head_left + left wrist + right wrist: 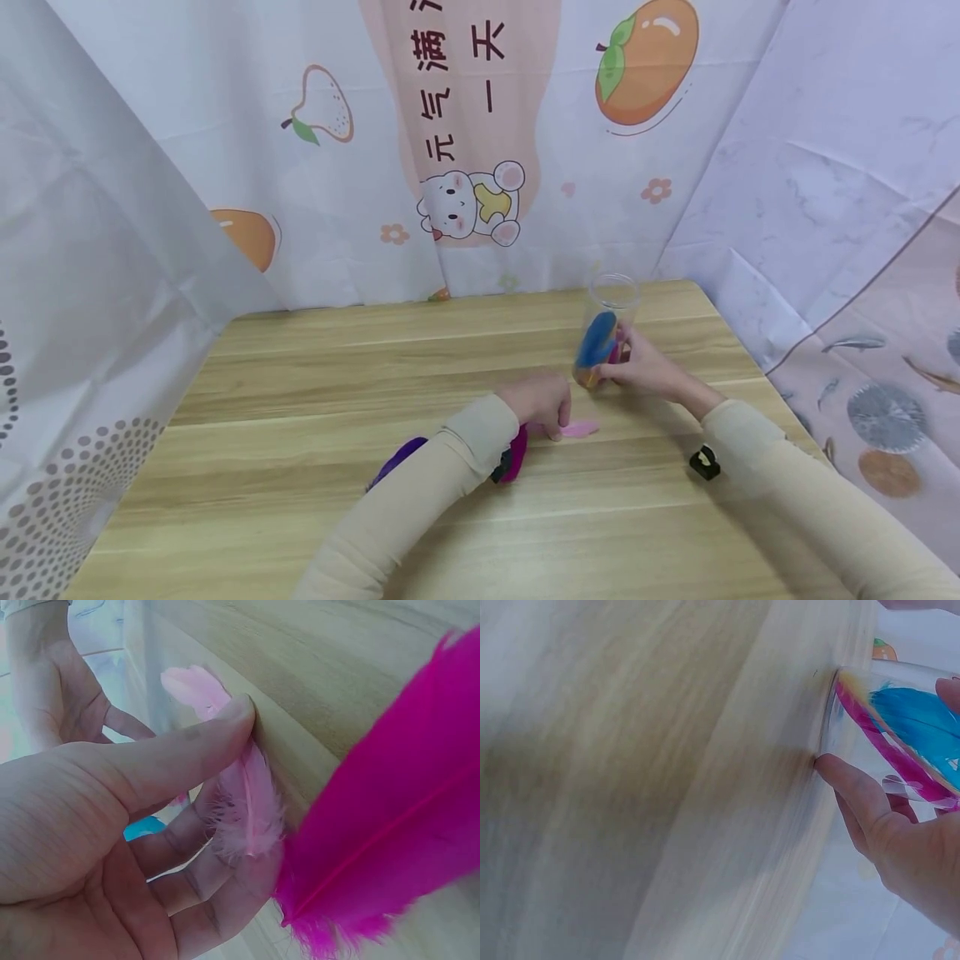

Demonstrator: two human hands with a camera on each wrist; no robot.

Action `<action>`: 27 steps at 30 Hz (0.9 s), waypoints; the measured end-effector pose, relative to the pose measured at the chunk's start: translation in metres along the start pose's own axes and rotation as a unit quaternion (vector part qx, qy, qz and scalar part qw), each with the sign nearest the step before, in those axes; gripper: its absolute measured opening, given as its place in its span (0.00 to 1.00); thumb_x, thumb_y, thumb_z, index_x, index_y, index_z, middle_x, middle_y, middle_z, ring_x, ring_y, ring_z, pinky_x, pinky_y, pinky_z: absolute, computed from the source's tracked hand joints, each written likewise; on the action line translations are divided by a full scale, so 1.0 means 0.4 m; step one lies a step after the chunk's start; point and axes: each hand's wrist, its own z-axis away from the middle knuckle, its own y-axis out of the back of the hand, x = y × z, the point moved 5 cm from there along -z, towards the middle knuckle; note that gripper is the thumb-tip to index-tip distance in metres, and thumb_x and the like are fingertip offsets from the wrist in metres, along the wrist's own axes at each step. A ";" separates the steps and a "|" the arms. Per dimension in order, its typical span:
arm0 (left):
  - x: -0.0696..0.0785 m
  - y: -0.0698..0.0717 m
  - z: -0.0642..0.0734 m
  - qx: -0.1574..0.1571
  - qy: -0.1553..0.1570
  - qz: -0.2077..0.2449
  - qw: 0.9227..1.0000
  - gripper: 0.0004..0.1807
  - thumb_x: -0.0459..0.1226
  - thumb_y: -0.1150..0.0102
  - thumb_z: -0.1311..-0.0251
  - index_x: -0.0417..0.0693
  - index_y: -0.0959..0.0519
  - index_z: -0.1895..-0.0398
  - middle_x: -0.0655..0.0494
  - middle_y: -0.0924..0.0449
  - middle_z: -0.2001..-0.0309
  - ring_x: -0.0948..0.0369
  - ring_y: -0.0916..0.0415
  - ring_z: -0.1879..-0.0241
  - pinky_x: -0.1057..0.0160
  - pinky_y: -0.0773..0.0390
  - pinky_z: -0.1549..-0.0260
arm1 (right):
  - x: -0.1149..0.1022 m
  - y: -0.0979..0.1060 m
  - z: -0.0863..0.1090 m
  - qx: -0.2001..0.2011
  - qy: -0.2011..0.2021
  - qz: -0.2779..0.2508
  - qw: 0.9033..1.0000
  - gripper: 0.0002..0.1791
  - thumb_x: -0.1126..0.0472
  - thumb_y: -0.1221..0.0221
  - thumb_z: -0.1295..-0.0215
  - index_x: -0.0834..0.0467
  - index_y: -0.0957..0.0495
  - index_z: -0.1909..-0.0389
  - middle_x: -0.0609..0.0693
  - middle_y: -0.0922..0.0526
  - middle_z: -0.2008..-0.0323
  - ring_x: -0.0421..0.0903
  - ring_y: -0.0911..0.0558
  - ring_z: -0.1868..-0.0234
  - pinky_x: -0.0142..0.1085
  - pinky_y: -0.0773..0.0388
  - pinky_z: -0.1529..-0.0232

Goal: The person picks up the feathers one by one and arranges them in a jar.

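Observation:
A light pink feather (251,799) is pinched by my left hand (536,400), its thumb lying across the shaft and its fingers behind. Close beside it a magenta feather (382,802) lies on the table, partly hidden by the left forearm in the head view. My right hand (645,367) grips a clear plastic cup (613,287) low on its side, near the base. The cup stands upright at the table's far right. Inside it are a blue feather (597,337), a magenta feather (889,750) and something orange along the wall.
A purple feather (397,458) shows on the table left of my left sleeve. By the right sleeve sits a small black object (705,462) with a light round part. A printed curtain (337,208) hangs behind the wooden table (300,375).

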 end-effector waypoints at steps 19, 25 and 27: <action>-0.006 -0.014 0.000 -0.010 0.001 0.031 0.999 0.11 0.33 0.23 0.47 0.48 0.14 0.61 0.61 0.18 0.60 0.65 0.27 0.61 0.70 0.24 0.64 | 0.004 0.005 0.000 -0.001 -0.001 0.009 1.000 0.44 0.62 0.30 0.37 0.57 0.46 0.27 0.67 0.26 0.43 0.58 0.23 0.50 0.38 0.22 0.59; -0.013 -0.014 -0.002 -0.008 0.002 0.038 0.999 0.11 0.33 0.23 0.48 0.48 0.15 0.63 0.62 0.19 0.65 0.65 0.26 0.69 0.70 0.25 0.69 | 0.005 0.006 0.001 0.000 -0.007 0.011 1.000 0.42 0.61 0.30 0.38 0.58 0.44 0.29 0.66 0.26 0.44 0.57 0.23 0.51 0.38 0.22 0.62; -0.015 -0.013 -0.002 -0.013 0.004 0.041 0.999 0.09 0.34 0.23 0.47 0.48 0.16 0.67 0.60 0.18 0.71 0.64 0.25 0.75 0.71 0.25 0.74 | 0.004 0.006 0.001 0.001 -0.009 0.011 1.000 0.41 0.61 0.29 0.38 0.58 0.44 0.30 0.66 0.25 0.45 0.56 0.24 0.52 0.37 0.22 0.62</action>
